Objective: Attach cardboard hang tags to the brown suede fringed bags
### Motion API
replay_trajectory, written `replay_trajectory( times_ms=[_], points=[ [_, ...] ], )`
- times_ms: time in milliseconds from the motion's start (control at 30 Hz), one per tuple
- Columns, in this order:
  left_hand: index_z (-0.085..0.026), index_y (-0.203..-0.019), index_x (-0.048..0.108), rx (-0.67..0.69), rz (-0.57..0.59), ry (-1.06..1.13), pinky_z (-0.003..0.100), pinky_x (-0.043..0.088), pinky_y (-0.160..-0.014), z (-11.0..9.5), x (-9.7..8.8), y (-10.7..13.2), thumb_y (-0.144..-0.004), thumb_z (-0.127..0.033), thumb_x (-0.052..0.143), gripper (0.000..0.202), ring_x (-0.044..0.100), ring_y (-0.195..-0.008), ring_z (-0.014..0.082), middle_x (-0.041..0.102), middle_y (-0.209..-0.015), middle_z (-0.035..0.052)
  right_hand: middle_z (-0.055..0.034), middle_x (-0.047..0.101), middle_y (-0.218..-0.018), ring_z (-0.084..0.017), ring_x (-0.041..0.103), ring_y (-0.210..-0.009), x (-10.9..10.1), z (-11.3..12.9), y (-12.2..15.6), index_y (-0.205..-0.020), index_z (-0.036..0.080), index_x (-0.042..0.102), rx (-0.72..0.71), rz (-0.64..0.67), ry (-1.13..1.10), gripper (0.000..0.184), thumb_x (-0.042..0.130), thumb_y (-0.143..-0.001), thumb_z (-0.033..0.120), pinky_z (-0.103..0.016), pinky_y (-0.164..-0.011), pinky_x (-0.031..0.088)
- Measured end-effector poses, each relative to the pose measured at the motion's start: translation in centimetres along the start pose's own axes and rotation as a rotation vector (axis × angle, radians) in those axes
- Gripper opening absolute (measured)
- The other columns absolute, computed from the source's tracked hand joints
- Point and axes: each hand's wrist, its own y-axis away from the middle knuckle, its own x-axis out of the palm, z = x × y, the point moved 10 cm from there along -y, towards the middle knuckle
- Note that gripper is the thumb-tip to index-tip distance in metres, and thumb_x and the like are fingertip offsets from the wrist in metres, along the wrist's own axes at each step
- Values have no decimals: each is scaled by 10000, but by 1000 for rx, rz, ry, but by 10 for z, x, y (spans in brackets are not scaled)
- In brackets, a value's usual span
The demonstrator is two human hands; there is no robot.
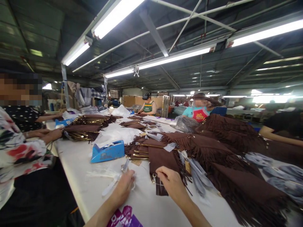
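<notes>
My left hand (124,186) is closed above the white tabletop. A greyish, shiny piece (125,165) sticks up from its fingers, too blurred to name. My right hand (170,182) has its fingers curled in a pinch at the near end of a dark brown fringed pouch (163,157). Beside those fingertips a gold ring (154,175) hangs at the pouch's edge, with fringe strips below. The pouch lies against a stack of brown pouches with gold zips (139,153). A tan tag (187,167) and clear plastic strips (200,176) lie to its right.
A blue tape dispenser (107,152) stands beyond my left hand. Brown fringed pieces (227,151) are heaped on the right. White plastic (118,135) lies mid-table, and a purple-printed bag (124,217) at the near edge. Co-workers sit around; one person's hands (50,135) touch pouches at left.
</notes>
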Motion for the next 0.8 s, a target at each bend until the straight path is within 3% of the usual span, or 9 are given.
replay_trajectory(
  times_ms=[100,233,400,500,667,800],
  points=[
    [-215,-926,506,3,8,-3,359,439,-850,-2,0,0,-918,-206,344,163,566,-924,231,627,-961,79,-21,727,-788,-202,646,-762,23,4,-4,-823,225,710,22,105,31,240,474,-856,195,-264,-689,396],
    [-210,-910,521,6,28,0,337,430,-835,-7,0,-1,-926,-214,350,173,570,-921,225,628,-948,72,-58,736,-914,-228,661,-863,36,13,-9,-948,223,728,-15,67,145,275,467,-879,169,-272,-729,401],
    [-214,-952,543,14,58,9,312,421,-836,-11,1,0,-935,-245,381,167,574,-939,216,643,-956,52,-48,747,-925,-206,668,-838,52,26,-18,-942,218,742,-119,63,-55,278,482,-866,156,-255,-747,430],
    [-213,-938,550,15,66,3,298,422,-846,-11,3,0,-922,-228,400,151,578,-947,207,653,-975,51,-22,754,-883,-190,669,-797,64,31,-20,-944,241,752,-166,116,-66,282,519,-831,129,-234,-716,433],
    [-204,-874,554,44,71,1,292,441,-851,-12,8,-3,-921,-227,401,162,590,-927,203,664,-957,70,-12,703,-787,-166,627,-703,73,50,-15,-813,247,736,-328,86,198,224,547,-872,143,-239,-628,379],
    [-217,-867,611,143,55,4,298,483,-843,-7,10,-3,-951,-295,367,270,628,-897,211,702,-925,66,-32,686,-844,-185,608,-770,77,58,-15,-706,201,659,-349,16,311,149,609,-822,120,-262,-654,382]
  ],
)
